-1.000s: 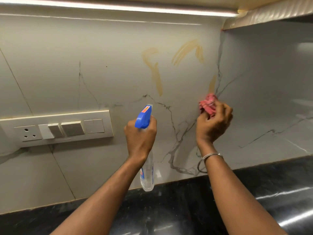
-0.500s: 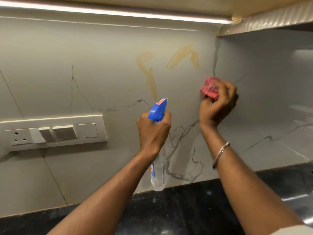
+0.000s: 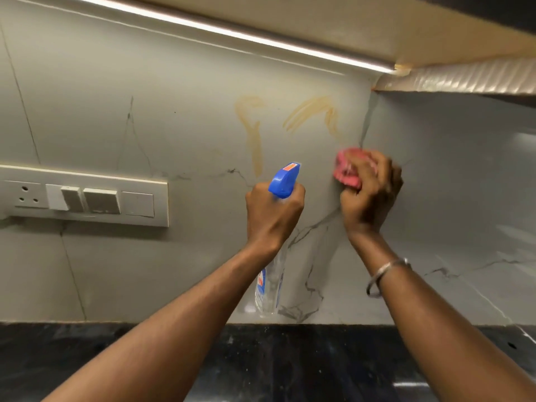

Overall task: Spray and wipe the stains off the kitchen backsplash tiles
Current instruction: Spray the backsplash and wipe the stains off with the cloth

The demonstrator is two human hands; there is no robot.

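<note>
Two brownish smear stains mark the grey marbled backsplash: a hooked stain at centre and an arched stain to its right. My left hand grips a clear spray bottle by its neck, its blue trigger head pointing up at the wall just below the hooked stain. My right hand holds a bunched pink cloth against the tile near the wall corner, below the arched stain. The cloth and hand look blurred.
A white switch and socket plate sits on the wall at left. A black stone counter runs along the bottom. An LED strip and a cabinet underside hang above. The side wall meets the backsplash at right.
My right hand with the cloth went up the wall near the corner, and the short streak there no longer shows. The view has tilted and drawn closer. My left hand keeps the bottle raised.
</note>
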